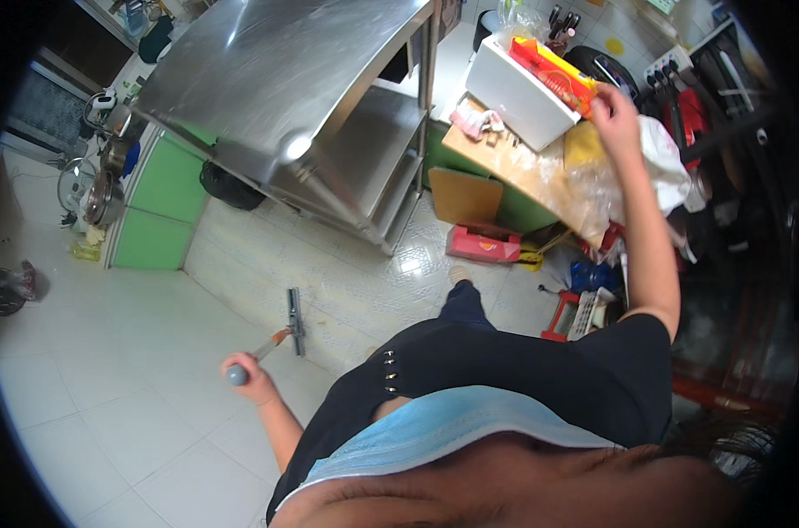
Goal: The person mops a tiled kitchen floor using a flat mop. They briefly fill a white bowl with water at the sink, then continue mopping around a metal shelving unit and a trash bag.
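My left hand (251, 377) is wrapped around the grey-tipped handle of a floor mop or squeegee (295, 322); its narrow flat head rests on the floor tiles. At the upper right, my right hand (616, 117) pinches the near right end of a red and yellow plastic packet (551, 76). The packet lies tilted at the top of a white box (521, 96), and part of it is hidden inside. That box stands on a wooden board (498, 155) dusted with white powder or crumbs. Just below my right hand are a yellow item in clear plastic (584, 145) and a white plastic bag (660, 165).
A stainless steel table (274, 72) with lower shelves stands ahead. Pots (105, 195) crowd a green-fronted counter (161, 198) at left. Below the board are a red carton (482, 244) and a blue bottle (594, 276). A black bag (227, 185) sits under the steel table.
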A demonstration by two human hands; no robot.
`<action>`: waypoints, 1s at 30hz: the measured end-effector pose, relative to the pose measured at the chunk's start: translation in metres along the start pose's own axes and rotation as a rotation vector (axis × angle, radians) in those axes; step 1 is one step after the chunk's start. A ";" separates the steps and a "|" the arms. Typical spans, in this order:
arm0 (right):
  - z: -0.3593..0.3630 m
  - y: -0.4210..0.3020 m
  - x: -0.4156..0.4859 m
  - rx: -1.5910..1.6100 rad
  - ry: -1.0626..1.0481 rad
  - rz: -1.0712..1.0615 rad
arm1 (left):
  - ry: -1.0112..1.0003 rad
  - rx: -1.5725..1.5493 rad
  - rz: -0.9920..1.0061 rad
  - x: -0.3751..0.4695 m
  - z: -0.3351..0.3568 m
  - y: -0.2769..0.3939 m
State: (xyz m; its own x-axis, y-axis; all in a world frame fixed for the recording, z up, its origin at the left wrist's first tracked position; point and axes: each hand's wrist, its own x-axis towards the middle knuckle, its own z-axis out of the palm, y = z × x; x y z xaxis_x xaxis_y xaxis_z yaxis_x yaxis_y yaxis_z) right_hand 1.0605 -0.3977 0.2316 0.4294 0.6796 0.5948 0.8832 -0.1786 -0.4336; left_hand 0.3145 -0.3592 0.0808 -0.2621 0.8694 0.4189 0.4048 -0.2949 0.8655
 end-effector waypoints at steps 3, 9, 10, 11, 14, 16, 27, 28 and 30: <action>-0.023 0.125 0.114 -0.417 -0.082 0.081 | 0.175 -0.061 -0.091 -0.003 0.026 0.006; 0.001 0.341 0.206 -0.850 -0.536 0.390 | 0.171 0.248 -0.146 -0.026 0.046 0.042; 0.012 0.363 0.207 -0.855 -0.589 0.416 | 0.157 0.240 -0.173 -0.031 0.046 0.048; 0.021 0.381 0.207 -0.875 -0.637 0.445 | 0.151 0.258 -0.183 -0.036 0.046 0.052; 0.043 0.421 0.207 -0.758 -0.661 0.448 | 0.150 0.300 -0.214 -0.048 0.044 0.059; 0.051 0.438 0.209 -0.655 -0.634 0.406 | 0.183 0.329 -0.264 -0.052 0.043 0.058; 0.059 0.515 0.215 -0.210 -0.851 0.444 | 0.349 0.351 -0.327 -0.051 0.047 0.034; 0.060 0.523 0.216 -0.250 -0.861 0.331 | 0.312 0.479 -0.284 -0.054 0.047 0.035; 0.059 0.536 0.217 -0.332 -0.790 0.302 | 0.317 0.437 -0.284 -0.059 0.048 0.036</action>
State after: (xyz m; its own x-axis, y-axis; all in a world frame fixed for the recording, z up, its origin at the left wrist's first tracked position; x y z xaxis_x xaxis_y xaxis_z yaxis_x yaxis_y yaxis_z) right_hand 1.6161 -0.3037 0.0887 0.5056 0.8386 -0.2030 0.8153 -0.5413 -0.2055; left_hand 0.3872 -0.4019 0.0743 -0.6337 0.7098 0.3074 0.5853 0.1802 0.7906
